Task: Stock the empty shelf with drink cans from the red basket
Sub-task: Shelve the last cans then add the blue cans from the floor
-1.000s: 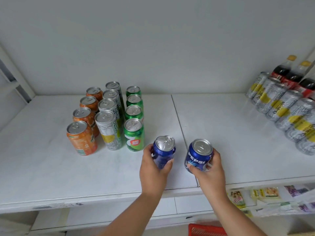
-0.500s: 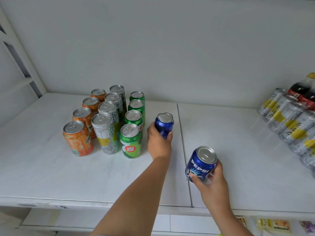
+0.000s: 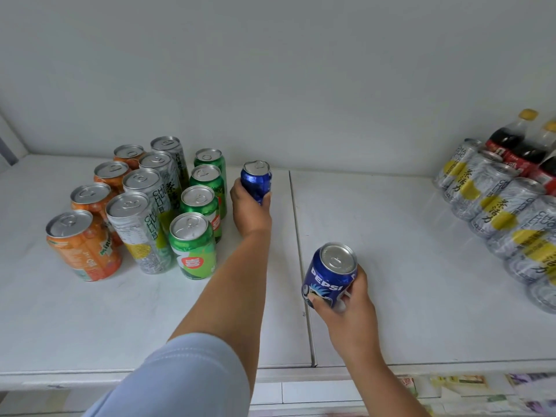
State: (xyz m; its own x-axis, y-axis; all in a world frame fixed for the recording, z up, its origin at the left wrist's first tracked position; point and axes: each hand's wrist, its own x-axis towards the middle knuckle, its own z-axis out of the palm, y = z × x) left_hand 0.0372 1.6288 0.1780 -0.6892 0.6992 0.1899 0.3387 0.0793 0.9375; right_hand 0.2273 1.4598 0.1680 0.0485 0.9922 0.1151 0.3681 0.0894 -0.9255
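The person is in the middle of stocking the shelf. Three rows of cans already stand on it: orange cans at the far left, silver cans next to them, and green cans on the right side of the group. A fourth row, of blue cans, is being started just to the right of the green cans.

The left hand reaches deep into the shelf and holds a blue can at the back, beside the rearmost green cans and close to the back wall. Its fingers are wrapped around the lower part of the can, in a firm grasp. I cannot tell if the can's bottom already touches the shelf, because the hand hides it.

The right hand waits nearer the front edge, to the right of the green cans and across the seam between the two shelf boards. It holds a Pepsi can, which is tilted a little toward the viewer. The thumb and fingers curl around its lower half, so this grasp is also closed.

In my judgement, the next move is to set the back can upright, in line with the green cans, and let it go. After that the Pepsi can should go in front of it, with care not to knock the green cans.

The red basket is not in view now. More cans and some bottles stand far to the right of the green cans.
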